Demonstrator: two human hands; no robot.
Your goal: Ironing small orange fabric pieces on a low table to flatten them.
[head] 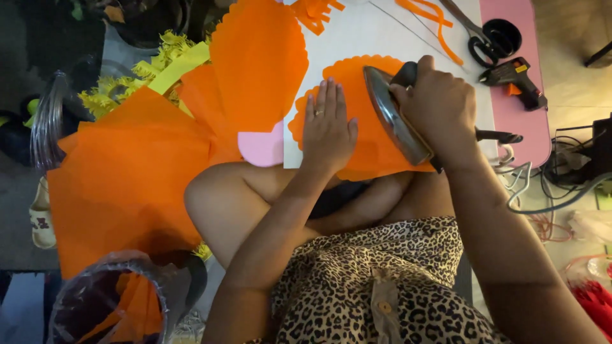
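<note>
we see the left hand (328, 124) spread flat, fingers together, on an orange scalloped sheet (347, 83); its grip is fully open and holds nothing, only pressing down, we judge so that the thin material lies taut and does not slide under the iron. the right hand (437, 105) has its grip closed around the dark handle of a clothes iron (395, 118), which is tilted up on its edge so the shiny soleplate faces the left hand, just beside it. held that way the hot face seems lifted off most of the sheet; whether its lower edge touches we cannot tell.

the orange scalloped sheet lies on a white board (363, 32) on the bench, right in front of the person's knees, with its near edge hanging over toward the lap. it looks bright orange, matte, thin and roughly round, with a neatly wavy rim. more orange sheets (127, 172) are heaped to the left over yellow fringed strips (166, 64), within reach. scissors (488, 35) and a glue gun (516, 76) rest on a pink board (510, 114) to the right, kept apart from the iron.
</note>
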